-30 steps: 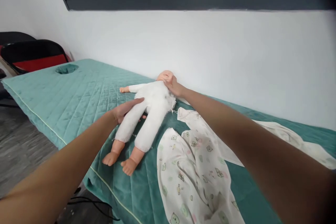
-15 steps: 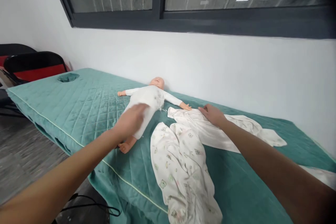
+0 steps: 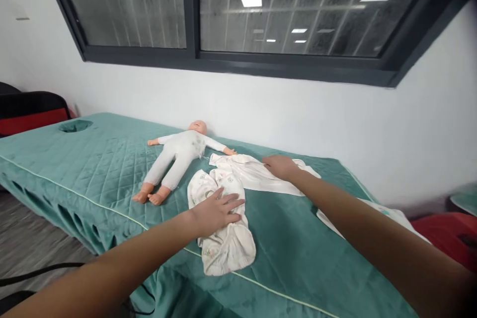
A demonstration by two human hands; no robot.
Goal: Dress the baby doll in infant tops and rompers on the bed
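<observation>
My left hand [image 3: 218,212] lies with its fingers spread over the white baby trousers printed with small animals [image 3: 227,253]; its palm side is hidden. Farther right, my right hand [image 3: 281,166] is closed on a plain white baby garment [image 3: 249,174], which stretches out flat with creases. The fingertips of that hand are partly hidden. A baby doll [image 3: 182,144] in a white body suit lies on its back to the left, arms out and bare feet toward me. One doll hand reaches the edge of the white garment.
A green quilted cover [image 3: 112,159] with a face hole [image 3: 75,125] drapes the bed against the wall. Another white cloth [image 3: 391,213] lies on the right, partly behind my forearm. Red-and-black chairs [image 3: 33,114] stand at the left; a red item [image 3: 447,233] is at the right.
My left hand has moved right and down from above the doll's legs onto the printed trousers, its fingers now spread. My right hand stays at the white garment. The view has shifted right.
</observation>
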